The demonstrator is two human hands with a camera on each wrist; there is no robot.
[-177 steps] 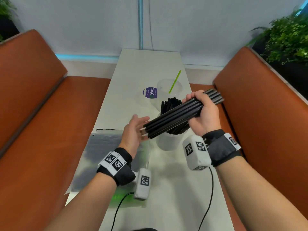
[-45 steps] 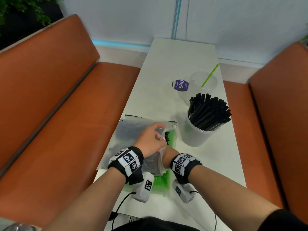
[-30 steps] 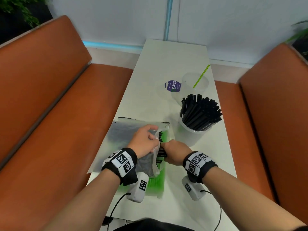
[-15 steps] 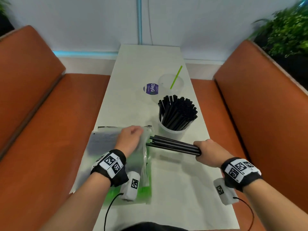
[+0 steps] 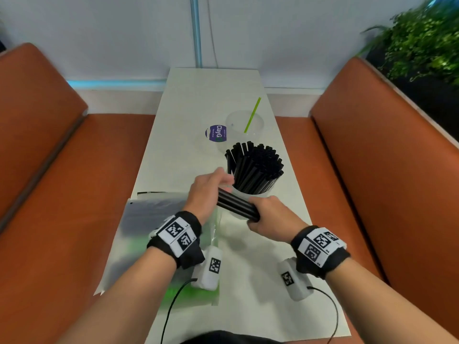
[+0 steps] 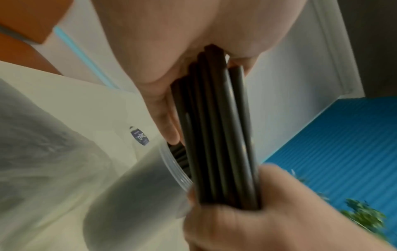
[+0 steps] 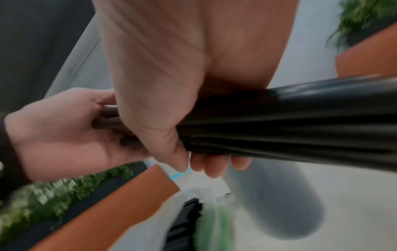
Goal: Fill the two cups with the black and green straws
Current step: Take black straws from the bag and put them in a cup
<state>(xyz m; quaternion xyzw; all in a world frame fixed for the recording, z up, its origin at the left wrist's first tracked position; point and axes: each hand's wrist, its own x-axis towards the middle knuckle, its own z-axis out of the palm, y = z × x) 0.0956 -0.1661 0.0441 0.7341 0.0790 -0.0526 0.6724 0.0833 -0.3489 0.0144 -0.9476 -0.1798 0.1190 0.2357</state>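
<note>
Holding a small bundle of black straws (image 5: 237, 203) between both hands, just above the table (image 5: 193, 100) and right in front of the near cup (image 5: 250, 194). The right hand (image 5: 270, 217) has its fingers wrapped tight around one end of the bundle, and the left hand (image 5: 207, 189) cups the other end, thumb and fingers curled loosely against the straw tips; from the left wrist view the straws (image 6: 217, 129) look smooth, round and slightly glossy, packed side by side. The near cup is frosted clear plastic with a ribbed rim and is already crammed with upright black straws (image 5: 255, 167), their open ends forming a bumpy dark cluster. Behind it stands a second clear cup (image 5: 244, 125) with a single thin green straw (image 5: 252, 115) leaning out of it, and a round purple sticker (image 5: 215, 132) lies just to its left. Under the left forearm a crinkly see-through plastic bag (image 5: 149, 219) lies flat on the table, with more green straws (image 5: 183, 294) showing through it near the front edge, blurry. Orange padded benches (image 5: 62, 194) run along both sides.
</note>
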